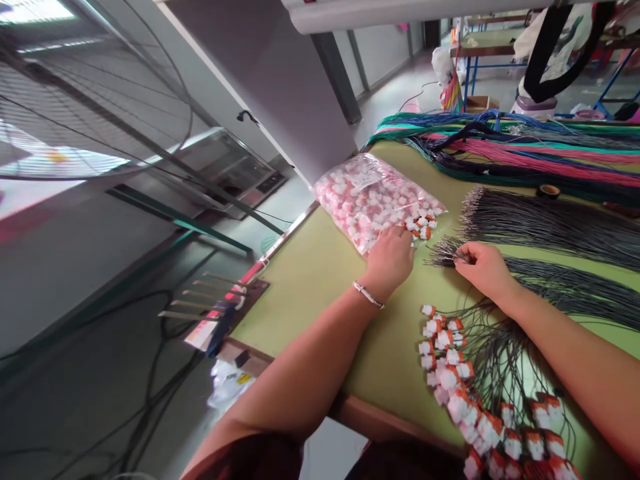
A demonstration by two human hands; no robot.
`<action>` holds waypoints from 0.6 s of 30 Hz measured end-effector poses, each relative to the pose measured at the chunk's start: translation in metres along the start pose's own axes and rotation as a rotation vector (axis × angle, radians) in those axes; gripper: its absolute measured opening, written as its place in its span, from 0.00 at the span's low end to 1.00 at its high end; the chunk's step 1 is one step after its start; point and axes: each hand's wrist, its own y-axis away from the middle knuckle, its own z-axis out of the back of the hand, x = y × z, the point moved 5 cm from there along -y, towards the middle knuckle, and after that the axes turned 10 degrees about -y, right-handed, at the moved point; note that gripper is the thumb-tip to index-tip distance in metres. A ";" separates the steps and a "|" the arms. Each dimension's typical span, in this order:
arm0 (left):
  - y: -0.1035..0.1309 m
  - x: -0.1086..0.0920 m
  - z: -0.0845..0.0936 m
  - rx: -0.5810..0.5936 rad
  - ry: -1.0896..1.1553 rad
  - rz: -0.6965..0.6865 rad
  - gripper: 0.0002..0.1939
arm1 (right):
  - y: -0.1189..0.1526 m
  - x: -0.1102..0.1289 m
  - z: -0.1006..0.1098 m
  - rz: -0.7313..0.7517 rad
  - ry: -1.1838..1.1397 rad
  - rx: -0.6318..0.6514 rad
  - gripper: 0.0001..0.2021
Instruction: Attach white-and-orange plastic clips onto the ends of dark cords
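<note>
My left hand (391,261) is at the front edge of a clear plastic bag (370,193) full of white connectors, beside a few loose white-and-orange connectors (424,225). Its fingers are curled together, and what they may hold is hidden. My right hand (481,263) pinches at the metal-tipped ends of a bundle of dark wires (443,253). Below it, many wires with white-and-orange connectors (450,377) on their ends fan out over the green table (305,280).
Another dark wire bundle (540,217) lies behind, with a tape roll (548,191) on it. Long coloured wires (525,150) cross the table's far side. A pronged fixture (225,303) sits at the left edge. A fan cage (95,87) stands at the upper left.
</note>
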 end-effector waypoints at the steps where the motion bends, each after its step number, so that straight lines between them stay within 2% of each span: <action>1: 0.000 0.001 -0.001 -0.002 0.014 -0.016 0.10 | 0.000 0.000 0.000 -0.007 -0.002 0.001 0.06; 4: 0.000 0.005 0.000 -0.046 0.085 -0.031 0.14 | 0.000 0.001 0.000 -0.015 -0.013 0.009 0.05; 7: 0.003 0.011 0.009 -0.166 0.232 -0.014 0.20 | 0.001 0.003 0.001 -0.025 -0.060 -0.014 0.05; 9: 0.006 0.014 0.017 -0.232 0.398 0.000 0.19 | 0.002 0.005 0.002 -0.036 -0.096 -0.027 0.06; 11: 0.011 0.014 0.021 -0.223 0.644 0.040 0.14 | 0.003 0.007 0.003 -0.038 -0.112 -0.024 0.07; 13: 0.016 0.007 0.016 -0.070 0.984 0.130 0.10 | 0.003 0.010 0.003 -0.027 -0.117 -0.022 0.07; 16: 0.027 -0.016 0.002 0.272 1.553 0.294 0.10 | 0.005 0.015 0.004 0.021 -0.111 -0.025 0.06; 18: 0.032 -0.031 -0.004 0.409 1.827 0.345 0.09 | 0.006 0.017 0.004 0.052 -0.109 -0.025 0.06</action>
